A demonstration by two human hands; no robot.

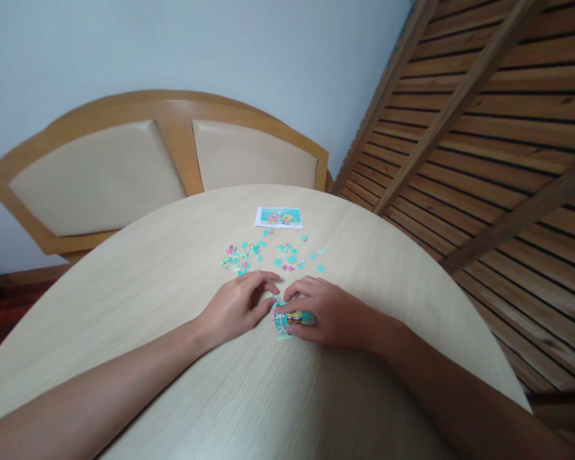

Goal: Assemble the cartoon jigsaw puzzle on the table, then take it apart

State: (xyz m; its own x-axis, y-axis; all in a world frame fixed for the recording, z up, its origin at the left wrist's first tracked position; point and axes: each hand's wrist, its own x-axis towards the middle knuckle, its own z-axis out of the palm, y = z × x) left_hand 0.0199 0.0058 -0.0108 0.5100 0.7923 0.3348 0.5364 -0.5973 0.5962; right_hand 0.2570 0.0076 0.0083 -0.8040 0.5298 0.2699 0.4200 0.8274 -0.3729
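A partly joined jigsaw puzzle [282, 326] lies flat near the middle of the table, teal with a yellow figure and pale lines. Over its right side arches my right hand [323, 311], thumb and fingertips pressed on the joined pieces and hiding part of them. From the left, my left hand [239, 305] curls in, its thumb and fingers bent around a small puzzle piece [276, 298] at the upper left edge of the joined part. The fingertips of both hands nearly meet there. Whether that piece is locked in, I cannot tell.
Loose puzzle pieces lie beyond my hands in a left group [242, 255] and a right group [287, 254]. Behind them is a printed picture card [278, 218]. The round wooden table [172, 255] has a padded chair [148, 102] behind it and slatted wood [483, 128] at right.
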